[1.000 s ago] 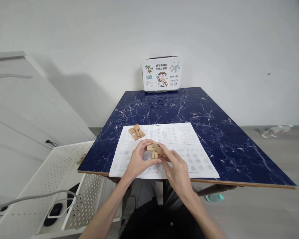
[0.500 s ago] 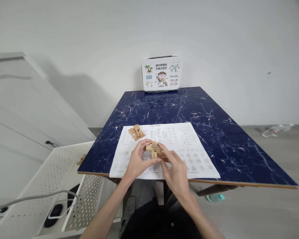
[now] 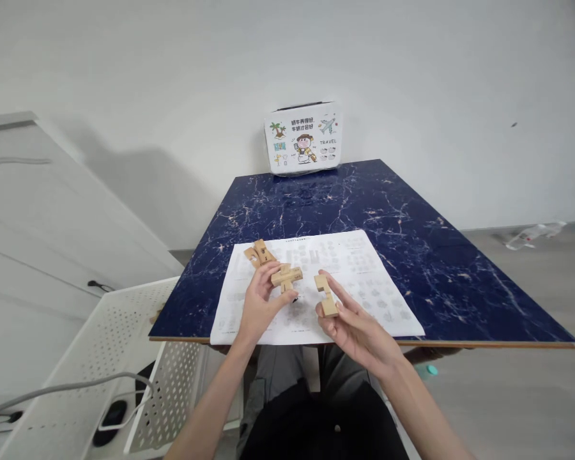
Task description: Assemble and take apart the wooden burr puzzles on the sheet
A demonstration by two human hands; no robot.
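Note:
Over the printed instruction sheet (image 3: 349, 255), my left hand (image 3: 259, 305) is closed around a cross-shaped cluster of interlocked wooden puzzle pieces (image 3: 287, 276). Apart from it, to the right, my right hand (image 3: 359, 329) grips a single notched wooden puzzle piece (image 3: 326, 296), held between thumb and fingers with its cut-out showing. Just beyond the left fingertips, several loose wooden puzzle pieces (image 3: 259, 253) lie on the sheet's upper left part.
The blue marbled table (image 3: 316, 204) bears a white cartoon-printed case (image 3: 304, 140) at its back, against the wall. Left of the table stands a white perforated basket (image 3: 165, 383) with cables and a black object in it. Plastic bottles lie on the floor at right.
Both hands were together on one wooden cluster. Now they are apart: the right hand has drawn a notched piece away to the right, while the left keeps the rest, turned somewhat.

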